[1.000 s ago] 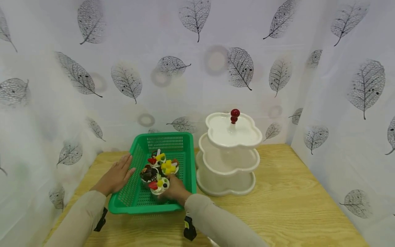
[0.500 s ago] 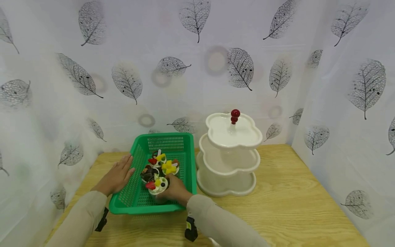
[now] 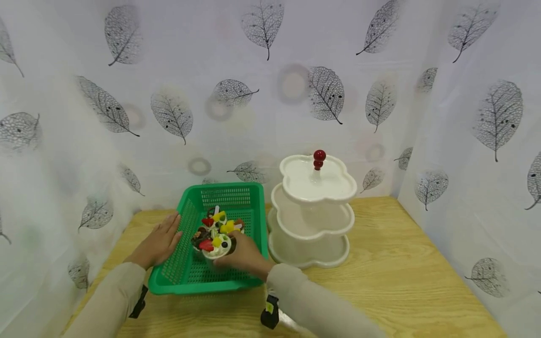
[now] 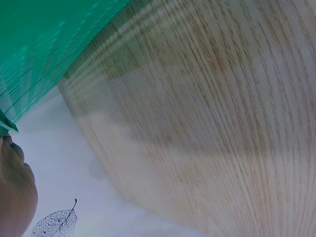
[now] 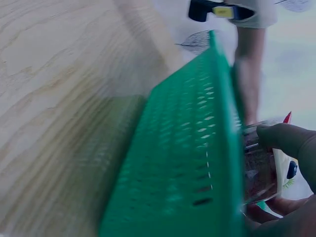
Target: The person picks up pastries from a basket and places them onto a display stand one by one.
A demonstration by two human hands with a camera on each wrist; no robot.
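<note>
My right hand (image 3: 242,255) grips a dessert cup (image 3: 217,248) topped with cream, a strawberry, yellow fruit and a blueberry. In the right wrist view, thumb and fingers curl round the clear wall of this dessert cup (image 5: 260,170), its inside dark brown. Beneath and behind it in the green basket (image 3: 211,286) are other dessert cups: one with yellow cubes (image 3: 228,227), one with strawberry and yellow fruit (image 3: 215,219), one with chocolate pieces (image 3: 198,238). My left hand (image 3: 158,240) lies with straight fingers on the basket's left rim.
Right of the basket stands a white three-tier stand (image 3: 313,220) with wavy-edged trays and a red knob (image 3: 319,159). The wooden table (image 3: 393,272) reaches back to a white leaf-print curtain (image 3: 236,136).
The right hand has raised the dessert cup slightly, so it overlaps the other cups more. The right forearm has shifted a little to the right. The left hand stays on the rim.
</note>
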